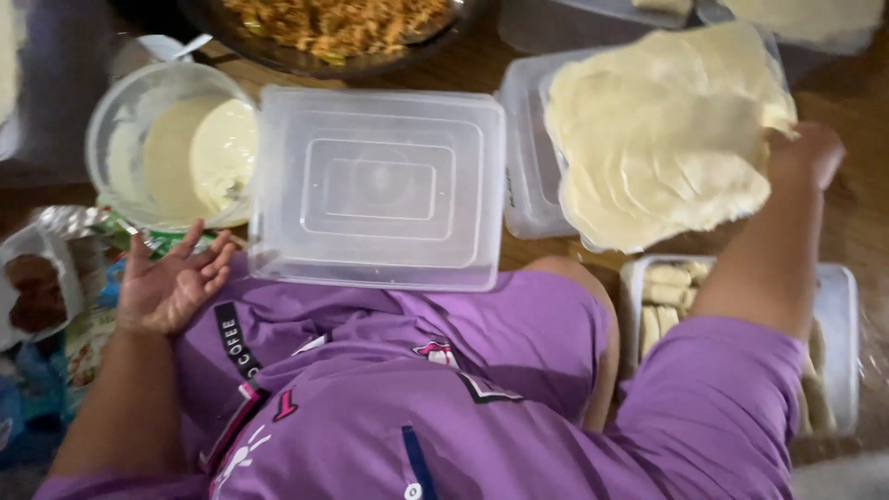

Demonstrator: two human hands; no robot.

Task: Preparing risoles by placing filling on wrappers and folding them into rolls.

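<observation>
My right hand [807, 153] grips the edge of a thin, pale round dough sheet [662, 134] and holds it up over a clear plastic container [526, 157]. Palm up and fingers spread, my left hand [171, 282] rests empty on my knee near the front left corner of an upturned clear plastic box [375, 185]. Just beyond that hand stands a clear bowl [171, 139] of creamy white batter.
A dark pan of orange shredded filling [338, 28] sits at the back. Under my right arm a clear tray [838, 333] holds several pale rolled pieces. Printed packets [46, 296] lie at the left. More dough sheets [815, 18] lie at the back right.
</observation>
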